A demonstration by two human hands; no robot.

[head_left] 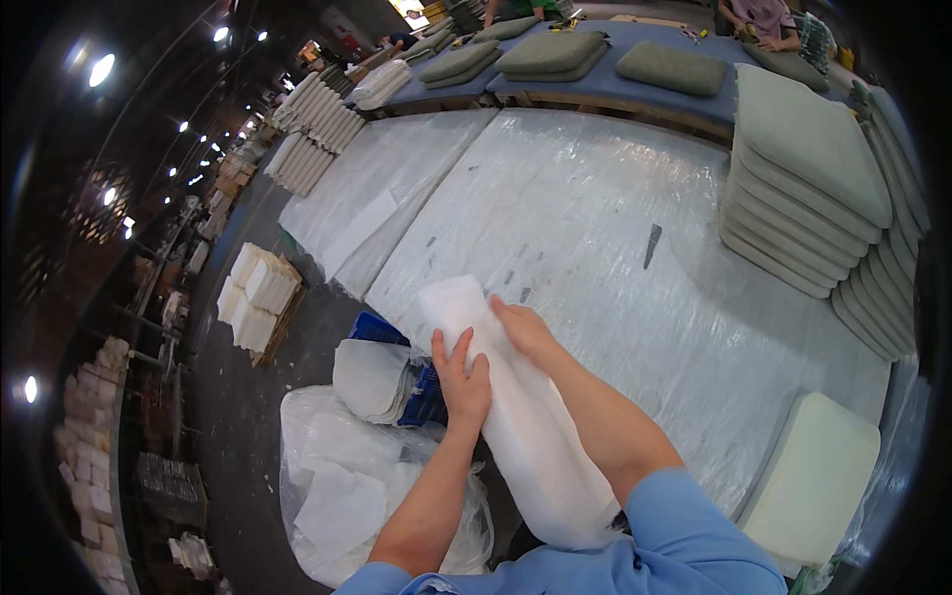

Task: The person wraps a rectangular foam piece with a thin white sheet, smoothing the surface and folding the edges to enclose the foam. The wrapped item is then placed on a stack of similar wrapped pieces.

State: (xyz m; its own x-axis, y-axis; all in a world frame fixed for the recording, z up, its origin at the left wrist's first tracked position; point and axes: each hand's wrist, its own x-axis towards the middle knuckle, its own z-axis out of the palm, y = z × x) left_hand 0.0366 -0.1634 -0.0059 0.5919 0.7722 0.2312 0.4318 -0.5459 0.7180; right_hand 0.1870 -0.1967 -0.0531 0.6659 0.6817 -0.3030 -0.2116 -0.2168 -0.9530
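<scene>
Handling of a white batting strip at a plastic-covered worktable. The strip is in both hands, its near end by the wearer's torso, its far end over the table's near L corner. L hand: fingers spread on the strip's upper face — whether it pinches or only presses, can't tell. R hand: closed on the R edge, w/ some fingers hidden behind.

Progress, as judged: strip picked up and in hand, but not yet laid out flat on the table. A cream foam pad lies near the table's R edge, uncovered and untouched. Grey cushions in a tall stack, far R, look finished. Supply remaining: white pads piled at a blue crate, plus white sheets in a clear plastic bag, both L of the wearer — so more appears left to do. Background: green cushions on a blue-topped table, w/ co-workers beyond; details too small to tell.
</scene>
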